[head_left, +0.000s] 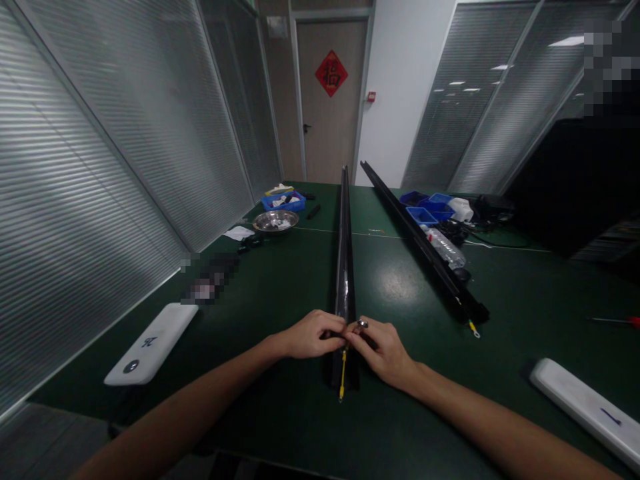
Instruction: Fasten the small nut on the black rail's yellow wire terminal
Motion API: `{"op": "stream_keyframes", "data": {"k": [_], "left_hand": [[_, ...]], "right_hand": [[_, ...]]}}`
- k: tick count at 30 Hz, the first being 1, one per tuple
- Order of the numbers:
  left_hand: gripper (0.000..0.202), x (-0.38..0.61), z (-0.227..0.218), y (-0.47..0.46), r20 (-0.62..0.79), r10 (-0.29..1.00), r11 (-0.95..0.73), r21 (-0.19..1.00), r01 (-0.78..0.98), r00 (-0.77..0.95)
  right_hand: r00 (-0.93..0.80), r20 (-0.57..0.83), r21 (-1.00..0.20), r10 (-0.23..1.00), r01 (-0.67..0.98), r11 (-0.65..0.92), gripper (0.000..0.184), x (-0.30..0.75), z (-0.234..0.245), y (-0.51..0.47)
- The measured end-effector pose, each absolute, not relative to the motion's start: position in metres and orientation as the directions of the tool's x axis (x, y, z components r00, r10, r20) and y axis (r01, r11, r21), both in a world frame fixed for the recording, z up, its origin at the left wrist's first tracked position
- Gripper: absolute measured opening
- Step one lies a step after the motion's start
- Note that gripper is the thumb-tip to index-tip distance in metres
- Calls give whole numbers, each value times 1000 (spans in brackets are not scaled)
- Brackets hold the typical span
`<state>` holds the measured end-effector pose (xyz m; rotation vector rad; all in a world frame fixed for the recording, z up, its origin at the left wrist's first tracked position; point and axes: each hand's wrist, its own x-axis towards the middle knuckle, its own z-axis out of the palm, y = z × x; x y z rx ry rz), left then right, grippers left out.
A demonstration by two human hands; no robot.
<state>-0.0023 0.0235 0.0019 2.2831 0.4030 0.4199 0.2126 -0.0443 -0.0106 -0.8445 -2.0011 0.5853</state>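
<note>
A long black channel-shaped rail (345, 247) lies lengthwise on the green table, its near end close to me. Over that near end my left hand (317, 335) and my right hand (380, 347) meet, both with fingers pinched together. Whatever sits between the fingertips is hidden by them. Just below the fingers, a short yellow wire (343, 373) with a ring terminal at its tip hangs out along the rail. A ring is on a finger of my right hand.
A second black rail (425, 247) lies at the right, with a yellow-sleeved ring terminal (474, 329) at its near end. Blue bins (423, 215), a plastic bottle (445, 247) and a screwdriver (617, 321) are beyond it. A metal bowl (276, 221) and white cases (153, 343) stand around.
</note>
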Motion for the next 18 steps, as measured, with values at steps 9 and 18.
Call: {"op": "stream_keyframes", "data": {"k": [9, 18], "left_hand": [[16, -1, 4, 21, 174, 396, -667, 730, 152, 902], [18, -1, 4, 22, 181, 387, -682, 716, 148, 904]], "right_hand": [[-371, 546, -659, 751, 362, 659, 17, 213, -13, -44], [-372, 552, -664, 746, 345, 663, 17, 213, -12, -45]]}}
